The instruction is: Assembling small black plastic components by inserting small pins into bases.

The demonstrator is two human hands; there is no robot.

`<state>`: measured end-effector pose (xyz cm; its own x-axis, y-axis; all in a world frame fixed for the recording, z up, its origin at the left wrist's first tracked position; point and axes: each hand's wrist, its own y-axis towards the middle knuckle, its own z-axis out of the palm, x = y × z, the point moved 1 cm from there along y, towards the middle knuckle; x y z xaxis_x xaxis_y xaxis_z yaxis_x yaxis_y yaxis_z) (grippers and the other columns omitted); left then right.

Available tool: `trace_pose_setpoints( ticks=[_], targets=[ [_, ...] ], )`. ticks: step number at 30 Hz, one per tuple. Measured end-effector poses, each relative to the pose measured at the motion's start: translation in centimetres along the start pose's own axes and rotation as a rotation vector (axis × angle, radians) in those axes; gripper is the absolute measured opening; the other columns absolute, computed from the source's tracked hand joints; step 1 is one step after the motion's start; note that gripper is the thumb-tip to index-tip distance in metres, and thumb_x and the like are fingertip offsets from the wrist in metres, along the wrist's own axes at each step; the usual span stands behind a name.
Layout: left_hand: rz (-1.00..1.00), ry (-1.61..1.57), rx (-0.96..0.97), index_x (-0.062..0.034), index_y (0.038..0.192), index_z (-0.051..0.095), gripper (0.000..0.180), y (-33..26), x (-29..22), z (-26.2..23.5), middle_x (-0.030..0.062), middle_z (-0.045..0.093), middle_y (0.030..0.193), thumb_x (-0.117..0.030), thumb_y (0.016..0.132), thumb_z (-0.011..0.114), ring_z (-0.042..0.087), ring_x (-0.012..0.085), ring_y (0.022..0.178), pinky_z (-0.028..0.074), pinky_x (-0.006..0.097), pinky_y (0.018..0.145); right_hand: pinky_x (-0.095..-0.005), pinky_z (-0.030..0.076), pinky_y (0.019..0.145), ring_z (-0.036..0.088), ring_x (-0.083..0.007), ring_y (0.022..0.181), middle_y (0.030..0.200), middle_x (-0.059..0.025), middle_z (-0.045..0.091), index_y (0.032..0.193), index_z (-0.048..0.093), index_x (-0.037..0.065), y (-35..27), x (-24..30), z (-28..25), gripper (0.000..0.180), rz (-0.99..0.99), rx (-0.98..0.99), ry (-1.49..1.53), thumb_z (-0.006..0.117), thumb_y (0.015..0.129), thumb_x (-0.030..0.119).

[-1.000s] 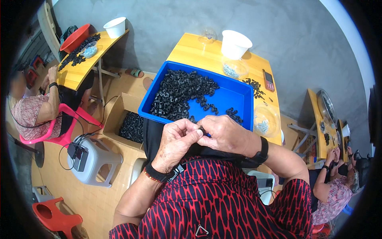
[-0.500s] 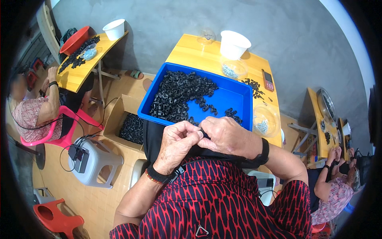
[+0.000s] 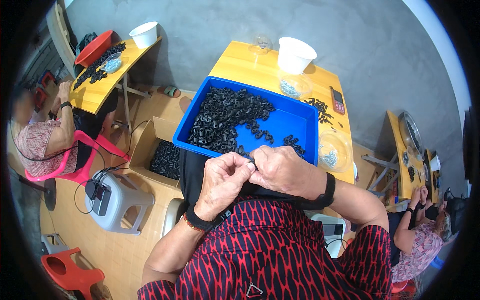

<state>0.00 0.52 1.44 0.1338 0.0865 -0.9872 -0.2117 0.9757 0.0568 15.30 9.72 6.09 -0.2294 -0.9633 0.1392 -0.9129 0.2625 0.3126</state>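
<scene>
My left hand (image 3: 222,182) and my right hand (image 3: 285,171) meet in front of the near edge of a blue tray (image 3: 295,112). Between their pinched fingertips sits a small black plastic part (image 3: 252,163), mostly hidden by the fingers. A large heap of small black plastic parts (image 3: 220,117) fills the left of the tray, and a smaller cluster (image 3: 294,144) lies near its right wall. Right of the tray stands a clear bowl (image 3: 342,147) with silvery screws (image 3: 329,159); behind it, another clear bowl (image 3: 304,85) holds more such screws.
A white tub (image 3: 296,55), a phone (image 3: 338,101) and loose dark pieces (image 3: 320,111) are on the yellow table (image 3: 235,57). A cardboard box (image 3: 145,145) of black parts and a grey stool (image 3: 122,200) stand at left. People work at tables on both sides.
My hands stay together at nearly the same spot, the fingers shifting slightly around the small black part. The tray's contents look the same.
</scene>
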Motion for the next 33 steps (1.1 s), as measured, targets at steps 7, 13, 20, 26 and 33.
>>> trace_pose_setpoints(
  ticks=[7, 13, 20, 26, 33],
  targets=[
    [0.092, -0.052, 0.020, 0.0012, 0.088, 0.068, 0.006, -0.1, -0.9, 0.3, 0.0003, 0.068, 0.078, -0.003, 0.092, 0.067, 0.059, 0.0029, 0.072, 0.048, 0.020, 0.063, -0.0402, 0.053, 0.057, 0.066, -0.0334, 0.071, 0.082, -0.0152, 0.062, 0.097, 0.059, 0.000, 0.1, 0.1, -0.6, 0.028, -0.006, -0.029, 0.138, 0.073, 0.085, 0.021],
    [0.065, -0.082, 0.035, 0.0003, 0.088, 0.067, 0.003, -0.3, -1.1, 0.5, -0.0007, 0.064, 0.082, 0.001, 0.090, 0.067, 0.056, 0.0041, 0.075, 0.046, 0.021, 0.067, -0.0399, 0.053, 0.057, 0.065, -0.0337, 0.070, 0.083, -0.0153, 0.060, 0.101, 0.058, -0.001, -0.4, -0.2, 0.0, 0.030, 0.014, -0.015, 0.123, 0.073, 0.085, 0.019],
    [0.128, 0.058, 0.039, 0.0014, 0.087, 0.067, 0.003, -0.4, -1.0, 0.6, 0.0007, 0.064, 0.082, 0.000, 0.090, 0.068, 0.055, 0.0052, 0.075, 0.046, 0.021, 0.068, -0.0396, 0.052, 0.053, 0.064, -0.0311, 0.062, 0.078, -0.0146, 0.056, 0.091, 0.055, 0.001, -0.2, -0.4, -1.3, 0.026, -0.050, 0.039, 0.100, 0.073, 0.085, 0.019],
    [0.225, -0.012, 0.029, 0.0026, 0.088, 0.067, 0.005, -0.4, -1.6, 0.8, 0.0010, 0.065, 0.080, -0.001, 0.091, 0.067, 0.059, 0.0046, 0.076, 0.048, 0.022, 0.067, -0.0404, 0.051, 0.052, 0.063, -0.0328, 0.062, 0.076, -0.0141, 0.054, 0.090, 0.052, 0.001, 0.4, 0.0, -2.5, 0.027, -0.062, 0.068, 0.137, 0.072, 0.086, 0.019],
    [0.038, -0.175, -0.043, 0.0020, 0.098, 0.068, 0.008, 0.1, -0.2, 0.5, 0.0047, 0.070, 0.087, -0.004, 0.093, 0.067, 0.063, 0.0069, 0.079, 0.052, 0.023, 0.070, -0.0434, 0.053, 0.066, 0.063, -0.0380, 0.080, 0.094, -0.0196, 0.056, 0.111, 0.052, -0.004, 0.9, -0.6, -1.4, 0.042, 0.035, 0.047, 0.332, 0.072, 0.086, 0.024]
  ],
)
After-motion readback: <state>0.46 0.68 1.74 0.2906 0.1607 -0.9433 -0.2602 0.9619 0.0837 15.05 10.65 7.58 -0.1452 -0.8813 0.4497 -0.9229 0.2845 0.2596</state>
